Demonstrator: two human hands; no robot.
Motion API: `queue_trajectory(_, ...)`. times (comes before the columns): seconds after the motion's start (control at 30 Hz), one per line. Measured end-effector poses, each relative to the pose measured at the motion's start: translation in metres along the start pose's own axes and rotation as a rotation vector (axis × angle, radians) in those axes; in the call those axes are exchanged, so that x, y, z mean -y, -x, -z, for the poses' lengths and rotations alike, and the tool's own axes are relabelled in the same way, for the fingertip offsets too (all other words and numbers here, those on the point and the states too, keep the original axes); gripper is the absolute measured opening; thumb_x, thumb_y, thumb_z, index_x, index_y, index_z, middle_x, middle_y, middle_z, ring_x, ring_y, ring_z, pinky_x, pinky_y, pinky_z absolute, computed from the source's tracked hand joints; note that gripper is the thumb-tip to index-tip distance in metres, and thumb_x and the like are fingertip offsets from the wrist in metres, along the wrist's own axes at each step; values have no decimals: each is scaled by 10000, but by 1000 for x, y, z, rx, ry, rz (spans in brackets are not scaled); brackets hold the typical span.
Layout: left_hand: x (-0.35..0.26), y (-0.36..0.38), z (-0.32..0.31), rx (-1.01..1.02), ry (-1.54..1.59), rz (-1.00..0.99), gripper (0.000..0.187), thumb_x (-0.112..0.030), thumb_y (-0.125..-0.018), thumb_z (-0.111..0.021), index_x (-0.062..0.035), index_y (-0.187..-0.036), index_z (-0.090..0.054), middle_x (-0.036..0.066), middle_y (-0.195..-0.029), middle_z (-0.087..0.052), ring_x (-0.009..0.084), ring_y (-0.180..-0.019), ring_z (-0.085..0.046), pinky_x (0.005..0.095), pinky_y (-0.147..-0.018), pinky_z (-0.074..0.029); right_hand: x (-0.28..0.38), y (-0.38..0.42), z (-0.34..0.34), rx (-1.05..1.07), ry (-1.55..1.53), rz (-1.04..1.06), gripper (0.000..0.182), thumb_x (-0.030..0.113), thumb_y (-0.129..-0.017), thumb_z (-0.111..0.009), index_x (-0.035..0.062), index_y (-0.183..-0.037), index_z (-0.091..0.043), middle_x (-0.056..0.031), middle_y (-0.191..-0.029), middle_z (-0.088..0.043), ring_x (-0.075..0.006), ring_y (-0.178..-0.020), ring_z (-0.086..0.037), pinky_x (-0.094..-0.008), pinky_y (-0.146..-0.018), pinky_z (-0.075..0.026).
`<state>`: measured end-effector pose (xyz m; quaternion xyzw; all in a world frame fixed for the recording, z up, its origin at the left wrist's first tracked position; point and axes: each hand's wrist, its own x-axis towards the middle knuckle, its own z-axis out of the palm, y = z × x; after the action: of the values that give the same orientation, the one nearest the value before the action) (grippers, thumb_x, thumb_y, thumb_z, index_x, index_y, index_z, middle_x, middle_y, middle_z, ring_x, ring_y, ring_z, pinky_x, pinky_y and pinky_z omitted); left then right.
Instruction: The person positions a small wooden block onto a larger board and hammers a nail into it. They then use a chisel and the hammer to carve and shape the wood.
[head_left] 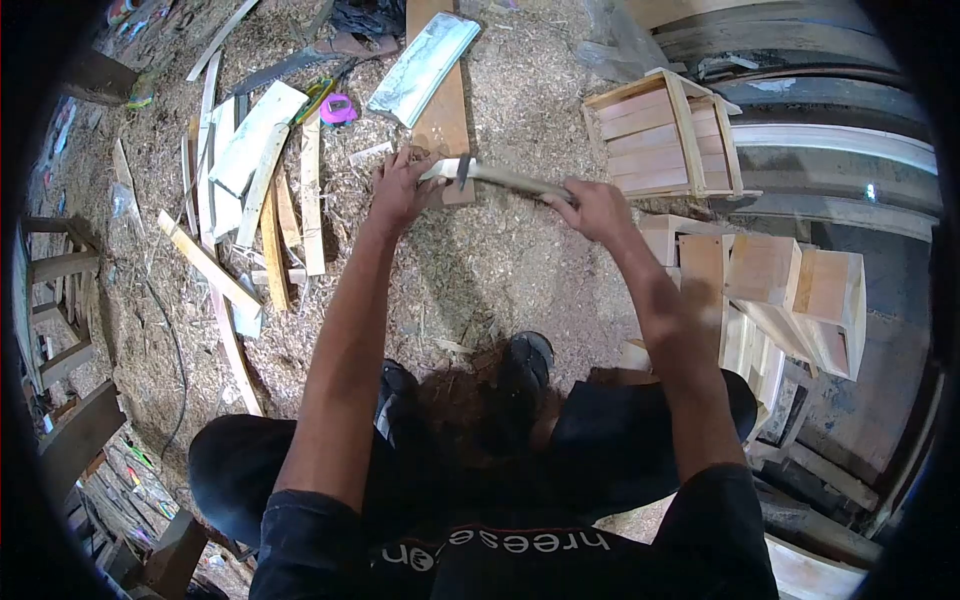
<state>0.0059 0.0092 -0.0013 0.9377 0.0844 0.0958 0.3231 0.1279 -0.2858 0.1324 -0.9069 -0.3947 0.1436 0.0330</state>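
My right hand (597, 210) is closed around the end of a hammer's wooden handle (520, 181). The dark hammer head (464, 170) is at the left end of the handle, close over a brown plank (443, 130) on the ground. My left hand (402, 190) is bent at the plank's near end, fingers closed at a small pale piece of wood (440, 170) right beside the hammer head. A whitish moulded board (425, 68) lies across the plank farther away.
Pale wood strips (312, 195) and white boards (258, 135) lie in a pile at the left, beside a pink tape measure (338, 110). Wooden box frames (640, 140) and more wooden boxes (765, 268) stand at the right. Shavings cover the ground (520, 80).
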Motion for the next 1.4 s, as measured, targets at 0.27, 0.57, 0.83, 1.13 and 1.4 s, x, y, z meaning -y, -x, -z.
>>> queue_trajectory(0.27,-7,2,1,41,-1,74,435,-390,-893,-675,-265,-1306,-626,48,-1274,-518,315,-1174,-477,561,-946,-355,116,16,-83,-407,-1059,-542,400,427,-1050,-427,55,-1003,-565,-34,-656,-522,-173,-482,-486,-362,-460,-404)
queue_trajectory(0.57,-9,1,3,19,-21,74,435,-387,-893,-674,-277,-1311,-621,42,-1276,-520,311,-1178,-480,560,-938,-362,231,24,-110,-314,-1784,-875,405,460,-1062,-377,73,-1049,-497,20,-638,-419,-81,-439,-375,-263,-362,-322)
queue_trajectory(0.83,-5,1,0,0,16,53,444,-425,-890,-662,-266,-1303,-627,55,-1267,-528,318,-1181,-476,567,-955,-351,198,51,-112,-389,-789,-537,276,252,-1020,-483,1,-1136,-482,-299,-746,-620,-495,-725,-637,-560,-584,-467)
queue_trajectory(1.13,-11,2,5,24,14,85,428,-363,-884,-688,-269,-1297,-632,65,-1268,-529,322,-1194,-473,578,-982,-337,192,55,-79,-342,-771,-527,287,255,-1024,-481,11,-1175,-489,-284,-784,-639,-505,-749,-634,-561,-605,-477)
queue_trajectory(1.4,-5,0,0,29,-47,47,441,-411,-895,-663,-277,-1314,-627,67,-1294,-527,324,-1215,-466,592,-1007,-323,186,59,-112,-358,-667,-589,177,205,-1039,-438,30,-1036,-462,-249,-701,-607,-505,-695,-623,-536,-550,-466)
